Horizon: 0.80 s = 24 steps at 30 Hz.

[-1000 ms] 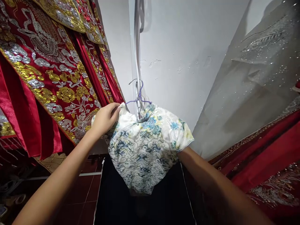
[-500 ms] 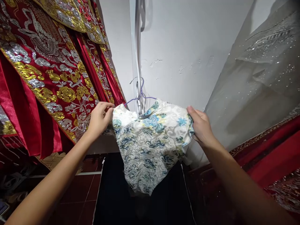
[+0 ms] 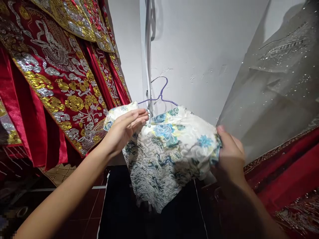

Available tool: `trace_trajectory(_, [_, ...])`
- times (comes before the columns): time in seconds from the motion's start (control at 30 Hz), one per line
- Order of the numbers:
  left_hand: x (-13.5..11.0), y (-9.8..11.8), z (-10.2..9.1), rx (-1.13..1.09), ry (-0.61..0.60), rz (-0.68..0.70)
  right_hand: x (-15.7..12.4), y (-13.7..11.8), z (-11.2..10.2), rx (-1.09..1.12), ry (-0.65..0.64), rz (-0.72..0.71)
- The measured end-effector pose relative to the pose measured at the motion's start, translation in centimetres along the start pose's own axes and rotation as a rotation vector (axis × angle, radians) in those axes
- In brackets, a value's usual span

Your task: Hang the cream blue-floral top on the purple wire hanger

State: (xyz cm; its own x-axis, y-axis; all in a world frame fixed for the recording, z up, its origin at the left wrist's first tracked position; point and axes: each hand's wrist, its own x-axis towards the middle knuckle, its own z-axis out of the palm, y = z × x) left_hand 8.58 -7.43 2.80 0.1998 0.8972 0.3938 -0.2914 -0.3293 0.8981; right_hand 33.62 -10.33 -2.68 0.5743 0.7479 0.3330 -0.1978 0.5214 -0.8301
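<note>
A small white brocade dress [image 3: 165,149] with blue and yellow flowers hangs on a purple wire hanger [image 3: 160,94] in front of a white wall. My left hand [image 3: 124,129] lies on the dress's left shoulder near the collar, fingers stretched along the fabric with the cloth pinched under the thumb. My right hand [image 3: 230,157] is closed round the dress's right sleeve edge, holding it out to the side. The dress's lower part hangs down over a dark cloth.
Red garments [image 3: 57,83] with gold and silver embroidery hang at the left. A grey sequinned garment [image 3: 276,76] hangs at the right above red fabric [image 3: 286,176]. A white strap [image 3: 147,49] runs down the wall. Dark red floor tiles [image 3: 84,205] lie below.
The dress and hanger have tilted and shifted right. My left hand slid from the left sleeve to the shoulder by the collar. My right hand came from under the dress and pulled the right sleeve outward.
</note>
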Motion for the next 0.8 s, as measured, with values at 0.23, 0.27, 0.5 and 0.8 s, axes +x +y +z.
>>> trace_trajectory(0.23, [-3.3,0.6,2.3,-0.392,0.076,-0.326,-4.6,1.3,-2.1,-0.304,-1.286,-0.219])
trace_trajectory(0.27, [-4.0,0.5,2.1,-0.375,0.040,-0.382,-4.3,1.8,-2.0,-0.359,-1.353,-0.187])
trace_trajectory(0.5, [-8.3,1.5,-1.4,0.279,-0.445,-0.662,0.3,6.9,-1.2,-0.825,-0.866,-0.127])
trace_trajectory(0.8, [-4.4,0.5,-6.1,0.957,0.129,0.214,5.4,8.1,0.6,-0.237,-0.732,0.009])
